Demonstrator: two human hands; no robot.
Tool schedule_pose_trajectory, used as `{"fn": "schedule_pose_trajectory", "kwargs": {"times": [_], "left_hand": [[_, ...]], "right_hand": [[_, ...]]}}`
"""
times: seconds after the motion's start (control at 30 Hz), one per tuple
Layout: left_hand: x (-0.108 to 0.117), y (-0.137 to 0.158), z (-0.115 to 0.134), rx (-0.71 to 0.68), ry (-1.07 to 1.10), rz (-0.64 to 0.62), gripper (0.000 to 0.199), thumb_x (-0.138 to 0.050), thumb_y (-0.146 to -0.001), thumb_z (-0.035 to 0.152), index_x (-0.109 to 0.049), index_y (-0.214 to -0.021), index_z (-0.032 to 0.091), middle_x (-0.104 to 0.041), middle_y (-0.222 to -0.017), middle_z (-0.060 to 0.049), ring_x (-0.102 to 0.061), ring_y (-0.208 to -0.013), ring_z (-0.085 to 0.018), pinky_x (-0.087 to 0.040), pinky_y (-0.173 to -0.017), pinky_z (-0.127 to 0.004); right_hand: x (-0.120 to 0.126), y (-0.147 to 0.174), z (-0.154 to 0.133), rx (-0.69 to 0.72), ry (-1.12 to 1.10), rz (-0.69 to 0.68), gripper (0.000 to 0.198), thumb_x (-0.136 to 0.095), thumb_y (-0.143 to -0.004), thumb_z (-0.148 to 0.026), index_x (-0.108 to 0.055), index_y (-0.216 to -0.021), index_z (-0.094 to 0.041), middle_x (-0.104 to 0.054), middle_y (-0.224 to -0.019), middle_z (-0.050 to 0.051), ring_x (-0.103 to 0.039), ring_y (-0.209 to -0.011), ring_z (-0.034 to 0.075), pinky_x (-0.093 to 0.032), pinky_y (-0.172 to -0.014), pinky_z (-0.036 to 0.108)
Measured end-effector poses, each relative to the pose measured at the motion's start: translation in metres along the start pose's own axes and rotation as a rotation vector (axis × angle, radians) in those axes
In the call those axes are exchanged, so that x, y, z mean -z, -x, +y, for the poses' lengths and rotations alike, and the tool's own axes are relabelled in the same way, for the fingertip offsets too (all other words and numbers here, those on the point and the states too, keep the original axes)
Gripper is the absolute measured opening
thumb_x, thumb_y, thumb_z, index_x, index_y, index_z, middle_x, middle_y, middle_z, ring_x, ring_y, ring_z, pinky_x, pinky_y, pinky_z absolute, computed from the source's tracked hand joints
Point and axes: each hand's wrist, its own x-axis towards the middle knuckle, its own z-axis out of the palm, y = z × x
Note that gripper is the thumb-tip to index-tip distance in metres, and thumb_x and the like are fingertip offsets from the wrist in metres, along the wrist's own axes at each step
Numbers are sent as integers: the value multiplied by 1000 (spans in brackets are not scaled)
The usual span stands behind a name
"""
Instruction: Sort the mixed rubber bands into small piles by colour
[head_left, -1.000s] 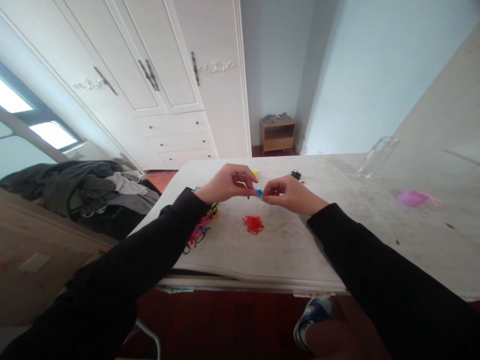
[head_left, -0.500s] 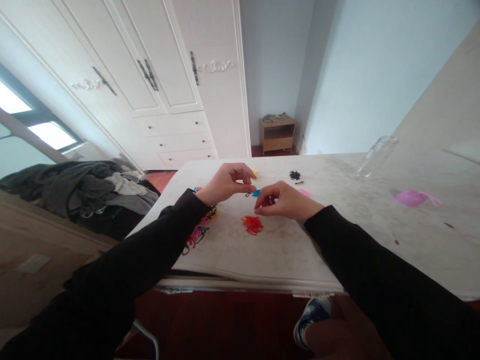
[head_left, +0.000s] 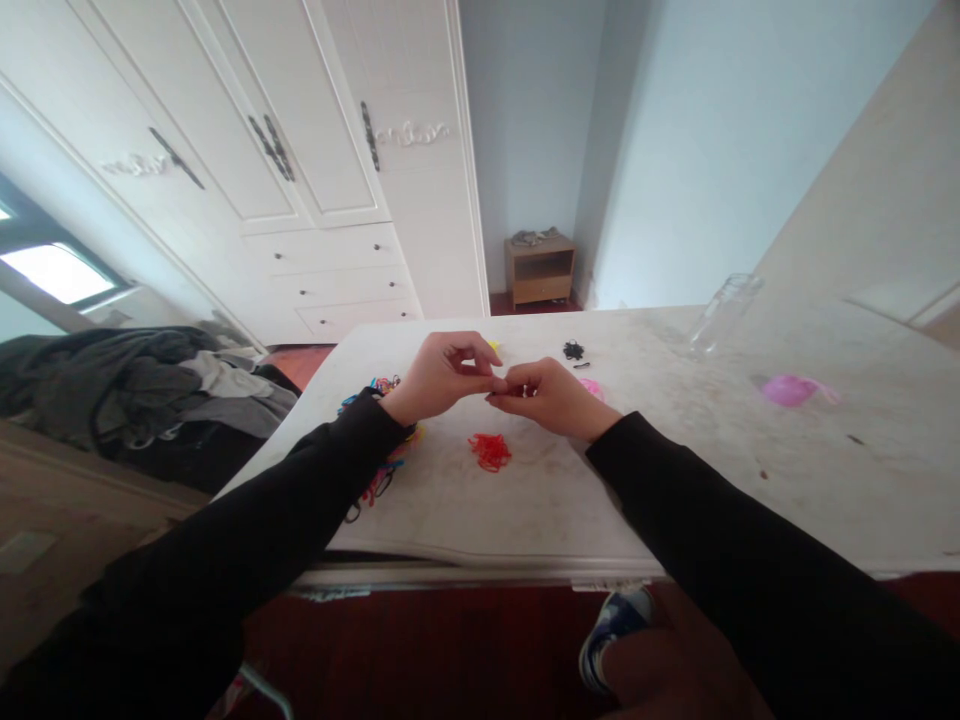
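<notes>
My left hand (head_left: 451, 376) and my right hand (head_left: 549, 396) meet at their fingertips above the table, both closed in a pinch. A dark speck shows at the touching fingertips, seemingly a small black rubber band (head_left: 490, 398), mostly hidden by the fingers. Just below them lies a heap of red rubber bands (head_left: 490, 452). Mixed-colour rubber bands (head_left: 384, 478) are spread beside and partly under my left forearm. Pink rubber bands (head_left: 592, 388) peek out behind my right hand, and a bit of yellow ones (head_left: 493, 346) beyond my left.
Black rubber bands (head_left: 573, 350) form a pile at the far side, with a single dark one (head_left: 582, 366) near it. To the right are a clear glass jar (head_left: 724, 315) and a pink balloon-like item (head_left: 791, 390) on the pale table (head_left: 675, 500). Dark clothes (head_left: 135, 390) are heaped at left.
My hands have come together, fingertips now touching where a gap was. The black loop under my left fingers is now mostly covered, and the blue bands are hidden. The view has shifted slightly right.
</notes>
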Motion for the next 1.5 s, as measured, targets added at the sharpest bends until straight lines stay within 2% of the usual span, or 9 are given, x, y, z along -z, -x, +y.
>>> {"fn": "schedule_pose_trajectory", "kwargs": {"times": [0.17, 0.3, 0.43, 0.53, 0.67, 0.8, 1.03, 1.27, 1.5], "left_hand": [[4, -2, -2, -36, -31, 43, 31, -92, -68, 33, -70, -78, 16, -65, -70, 0, -61, -64, -9, -57, -62, -23], [18, -7, -2, -31, -86, 73, 32, -92, -67, 34, -70, -81, 16, -65, -69, 0, -61, -64, -9, -56, -64, -24], [47, -12, -4, 53, -213, 44, 29, -90, -69, 31, -70, -84, 15, -66, -68, 0, -60, -62, -9, -51, -61, -23], [69, -14, -9, 148, -326, -22, 28, -88, -70, 34, -71, -81, 15, -65, -64, 0, -56, -56, -9, -44, -55, -23], [87, -13, -13, 300, -463, -220, 34, -86, -72, 46, -72, -72, 15, -64, -58, -1, -51, -52, -9, -37, -51, -23], [93, -11, -11, 406, -574, -383, 33, -83, -73, 49, -77, -72, 17, -66, -59, -1, -53, -54, -11, -36, -53, -24], [96, -7, -8, 461, -604, -529, 32, -83, -70, 50, -79, -77, 20, -73, -67, -2, -62, -59, -14, -38, -56, -24], [106, -4, -16, 513, -525, -680, 35, -88, -60, 36, -77, -91, 22, -78, -83, -2, -71, -73, -17, -45, -62, -24], [98, -2, -9, 532, -480, -724, 36, -79, -65, 25, -74, -100, 22, -77, -88, -2, -68, -67, -14, -47, -58, -22]], "right_hand": [[10, -2, 1, 42, 85, 54, 18, -67, -82, -29, -72, -70, -16, -63, -62, -1, -48, -60, 11, -37, -63, 28], [40, -1, 13, 37, 278, 167, 14, -66, -78, -25, -70, -68, -17, -66, -67, 2, -52, -63, 13, -39, -65, 29], [80, 5, 40, -90, 443, 345, 15, -67, -76, -28, -71, -67, -16, -68, -68, 5, -56, -66, 16, -40, -67, 31], [97, 10, 57, -207, 490, 428, 15, -69, -74, -29, -71, -66, -17, -69, -67, 6, -57, -66, 18, -42, -67, 32], [97, 13, 65, -290, 497, 413, 13, -70, -72, -27, -70, -63, -17, -68, -66, 6, -58, -65, 19, -43, -68, 33], [93, 13, 67, -301, 493, 395, 14, -71, -72, -29, -71, -66, -17, -69, -68, 6, -59, -66, 19, -42, -68, 33], [93, 13, 67, -291, 557, 441, 13, -69, -74, -29, -73, -73, -16, -71, -72, 6, -59, -67, 18, -42, -68, 32], [93, 12, 71, -293, 557, 452, 9, -66, -75, -23, -70, -70, -17, -71, -72, 7, -59, -68, 19, -43, -70, 33], [92, 12, 72, -306, 555, 451, 8, -64, -74, -21, -68, -69, -18, -72, -74, 7, -61, -70, 20, -44, -73, 34]]}}
